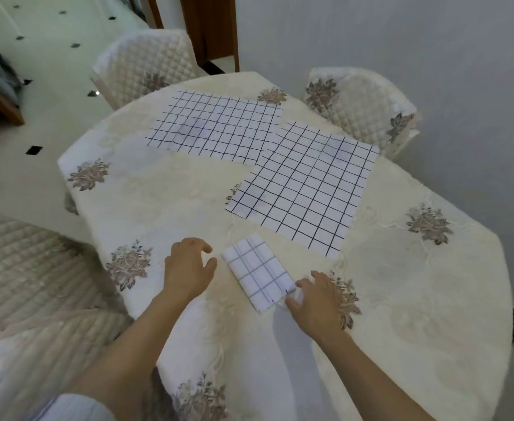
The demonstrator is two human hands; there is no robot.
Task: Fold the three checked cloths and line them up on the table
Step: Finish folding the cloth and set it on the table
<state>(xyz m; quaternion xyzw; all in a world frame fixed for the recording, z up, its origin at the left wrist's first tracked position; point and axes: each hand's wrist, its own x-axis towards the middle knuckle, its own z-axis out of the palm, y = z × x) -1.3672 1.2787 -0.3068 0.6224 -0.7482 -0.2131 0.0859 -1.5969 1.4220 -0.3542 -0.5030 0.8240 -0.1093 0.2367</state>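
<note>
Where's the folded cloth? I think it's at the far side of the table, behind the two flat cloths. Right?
No. The head view shows the folded cloth at the near side of the table, in front of the two flat cloths, between the left hand and right hand.

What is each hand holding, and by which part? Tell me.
Left hand holds nothing. Right hand touches the folded cloth at its near corner; whether it pinches it cannot be told.

The bottom edge cuts off the left forearm (122,344), the right forearm (371,375) and the table (158,208). The left edge cuts the near chair (22,268). Whether the right hand (316,302) touches the folded cloth (258,275) is unclear.
</note>
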